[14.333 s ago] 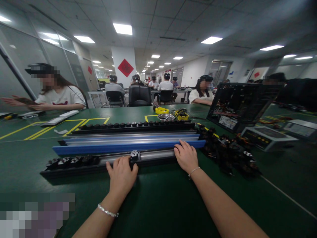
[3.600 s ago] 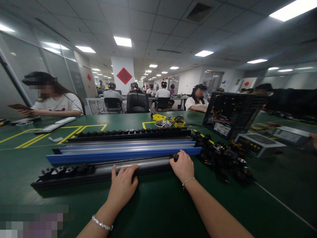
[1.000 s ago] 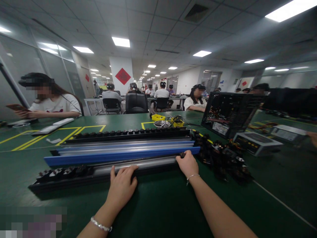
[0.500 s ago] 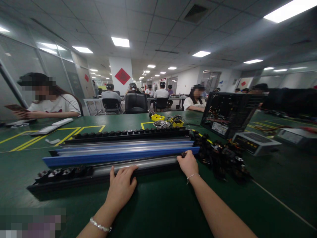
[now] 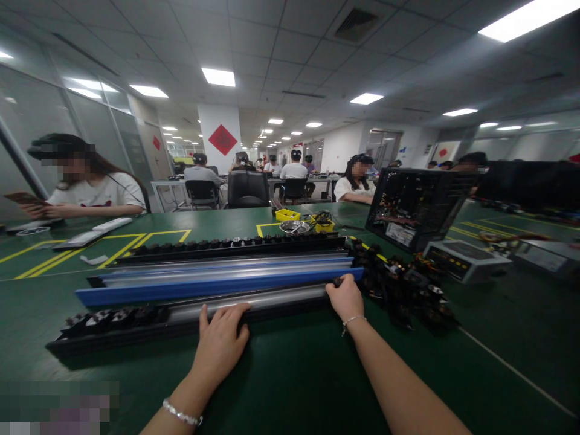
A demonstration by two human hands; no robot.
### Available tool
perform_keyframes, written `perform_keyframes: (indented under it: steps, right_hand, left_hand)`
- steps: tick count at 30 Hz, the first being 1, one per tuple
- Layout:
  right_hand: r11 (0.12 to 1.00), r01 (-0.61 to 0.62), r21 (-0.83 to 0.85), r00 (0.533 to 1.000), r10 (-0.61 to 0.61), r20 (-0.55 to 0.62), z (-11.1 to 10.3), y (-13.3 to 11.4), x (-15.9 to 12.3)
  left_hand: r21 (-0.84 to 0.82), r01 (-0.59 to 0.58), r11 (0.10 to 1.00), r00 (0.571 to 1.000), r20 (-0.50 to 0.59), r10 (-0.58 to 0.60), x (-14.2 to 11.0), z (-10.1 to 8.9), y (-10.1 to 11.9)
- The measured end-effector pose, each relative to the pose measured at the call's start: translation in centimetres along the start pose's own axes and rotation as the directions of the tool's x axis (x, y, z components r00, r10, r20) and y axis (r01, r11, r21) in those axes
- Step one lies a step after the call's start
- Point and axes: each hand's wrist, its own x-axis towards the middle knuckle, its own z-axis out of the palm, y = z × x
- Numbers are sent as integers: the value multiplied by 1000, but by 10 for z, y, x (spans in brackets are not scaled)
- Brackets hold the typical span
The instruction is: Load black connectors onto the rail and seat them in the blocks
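Note:
A long black tray (image 5: 109, 339) with a silvery inner channel (image 5: 281, 296) lies crosswise in front of me. Several small black parts (image 5: 111, 318) stand in a row at its left end. My left hand (image 5: 221, 338) rests over the tray's near edge, fingers spread and reaching onto the channel. At the tray's right end my right hand (image 5: 347, 297) is closed, thumb and fingers pinching a small dark part (image 5: 337, 281) that is mostly hidden. Just behind lies a blue-edged tray (image 5: 217, 286) with a silvery channel. Right of my right hand is a heap of similar black parts (image 5: 401, 287).
Farther back, another black tray (image 5: 290, 243) carries a row of black parts. An open computer case (image 5: 417, 208) and a power supply (image 5: 466, 261) stand right. Behind are a metal bowl (image 5: 294, 227) and yellow bin (image 5: 287, 215). A person (image 5: 102, 187) sits far left holding a phone.
The view has shifted very slightly. Both hands stay in the same place on the black tray, and nothing else visibly moves.

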Motion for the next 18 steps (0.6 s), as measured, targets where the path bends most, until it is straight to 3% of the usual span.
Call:
perform_keyframes:
  steps: [12, 18]
  right_hand:
    - [1000, -14, 24, 999, 15, -33, 0, 4, 3]
    - [999, 40, 7, 982, -38, -184, -3, 14, 10]
  left_hand:
    - [-1, 9, 1000, 1000, 19, -9, 1, -2, 1]
    - [0, 20, 1000, 1000, 23, -20, 1, -3, 2]
